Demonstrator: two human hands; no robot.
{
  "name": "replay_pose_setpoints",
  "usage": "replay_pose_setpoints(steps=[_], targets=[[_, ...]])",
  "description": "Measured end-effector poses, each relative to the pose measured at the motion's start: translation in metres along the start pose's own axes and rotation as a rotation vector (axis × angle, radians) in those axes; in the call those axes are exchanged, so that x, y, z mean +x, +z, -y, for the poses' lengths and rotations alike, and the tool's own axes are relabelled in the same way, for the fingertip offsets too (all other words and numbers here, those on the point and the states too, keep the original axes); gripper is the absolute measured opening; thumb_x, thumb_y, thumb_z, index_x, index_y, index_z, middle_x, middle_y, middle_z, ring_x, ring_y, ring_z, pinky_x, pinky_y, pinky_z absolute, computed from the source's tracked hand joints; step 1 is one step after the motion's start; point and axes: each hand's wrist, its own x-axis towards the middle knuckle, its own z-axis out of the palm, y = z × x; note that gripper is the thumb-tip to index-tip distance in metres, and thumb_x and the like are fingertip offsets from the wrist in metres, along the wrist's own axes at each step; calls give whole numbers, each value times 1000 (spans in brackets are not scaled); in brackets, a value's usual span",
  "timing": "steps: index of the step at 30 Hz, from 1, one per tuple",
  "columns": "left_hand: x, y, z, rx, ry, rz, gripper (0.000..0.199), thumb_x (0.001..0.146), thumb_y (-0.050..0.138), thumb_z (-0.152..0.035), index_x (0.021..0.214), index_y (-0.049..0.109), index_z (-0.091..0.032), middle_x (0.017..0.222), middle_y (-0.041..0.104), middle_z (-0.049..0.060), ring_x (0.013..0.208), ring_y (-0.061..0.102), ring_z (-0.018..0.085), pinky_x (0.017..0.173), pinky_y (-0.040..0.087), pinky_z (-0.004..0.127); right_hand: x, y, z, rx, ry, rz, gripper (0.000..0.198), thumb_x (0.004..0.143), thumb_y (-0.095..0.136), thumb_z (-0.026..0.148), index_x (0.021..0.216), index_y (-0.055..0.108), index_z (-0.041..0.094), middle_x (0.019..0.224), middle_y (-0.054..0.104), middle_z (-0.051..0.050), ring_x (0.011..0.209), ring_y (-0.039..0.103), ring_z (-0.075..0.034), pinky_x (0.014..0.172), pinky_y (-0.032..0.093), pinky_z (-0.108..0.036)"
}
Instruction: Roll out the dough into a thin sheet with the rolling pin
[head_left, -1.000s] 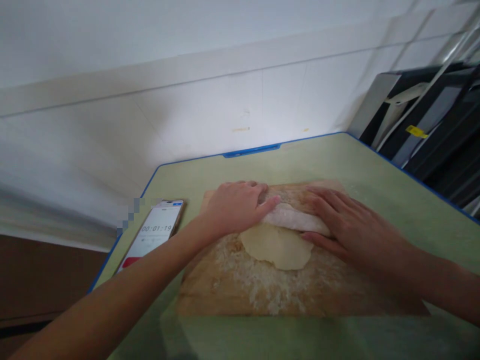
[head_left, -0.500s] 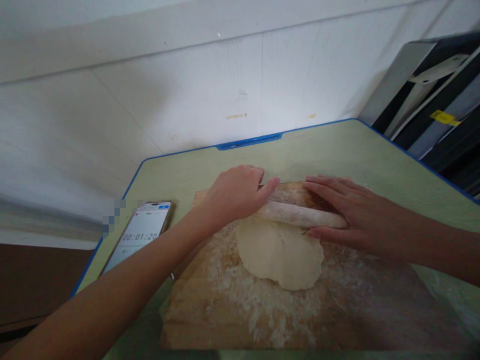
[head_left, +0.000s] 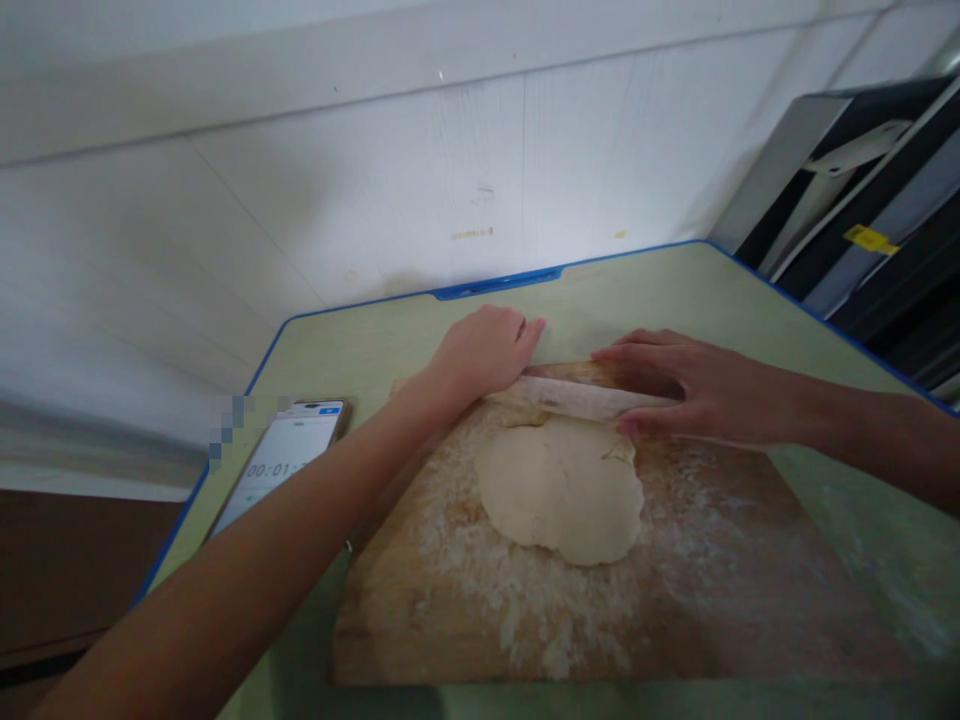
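Note:
A flour-dusted rolling pin (head_left: 577, 397) lies crosswise at the far edge of a flat, uneven sheet of dough (head_left: 562, 490). My left hand (head_left: 487, 348) is closed over the pin's left end, its thumb pointing forward, and hides that end. At the right end, my right hand (head_left: 667, 385) holds the pin with the thumb on the near side and the fingers stretched over the far side. Under the dough is a wooden board (head_left: 420, 620) streaked with loose flour.
The board rests on a pale green table (head_left: 360, 350) with a blue rim. A phone (head_left: 281, 455) showing a running timer lies left of the board, partly behind my left forearm. A white wall (head_left: 390, 190) borders the far side; dark folded items (head_left: 877, 210) stand at right.
Both hands have moved away from me with the rolling pin, from over the dough's upper part to its far edge. More of the dough's far side shows.

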Motion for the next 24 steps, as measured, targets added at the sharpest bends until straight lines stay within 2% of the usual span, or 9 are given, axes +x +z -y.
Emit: replay_pose_setpoints(steps=[3,6,11,15,19,24], targets=[[8,4,2,-11,-23,2,53,94,27,-39,85,70,-10,85,70,14,74,63,21,69,45,32,3,-2,-2,-6,44,-26,59,73,49,67,104,65,20,103,65,-11,92,60,-28,80,47,-44],[18,10,5,-18,-31,20,52,93,30,-41,86,71,-10,86,70,13,74,63,20,67,45,29,5,-3,-4,-20,79,-67,66,71,47,72,105,64,18,103,66,-12,93,60,-29,81,47,-46],[24,14,11,-14,-57,26,49,91,36,-42,87,71,-9,85,70,13,73,62,19,65,43,27,4,-2,-7,-55,30,-80,69,76,41,70,109,63,14,105,65,-15,97,59,-31,85,46,-49],[21,13,9,-20,-76,1,48,92,35,-41,87,70,-9,83,69,11,70,60,17,63,41,26,4,0,-8,-21,-42,-119,62,84,33,63,111,63,16,115,64,-13,106,57,-28,94,42,-46],[14,10,5,-36,-58,-1,45,93,36,-36,84,70,-8,79,68,10,67,59,16,62,40,26,1,2,-7,-25,-37,-137,64,88,23,60,105,66,16,114,65,-13,107,58,-27,96,42,-46],[-5,3,2,-51,-19,21,43,92,35,-34,88,68,-8,84,69,11,72,60,18,64,41,27,-14,4,6,-13,17,-191,67,89,22,62,120,60,17,127,59,-13,123,49,-30,103,36,-49]])
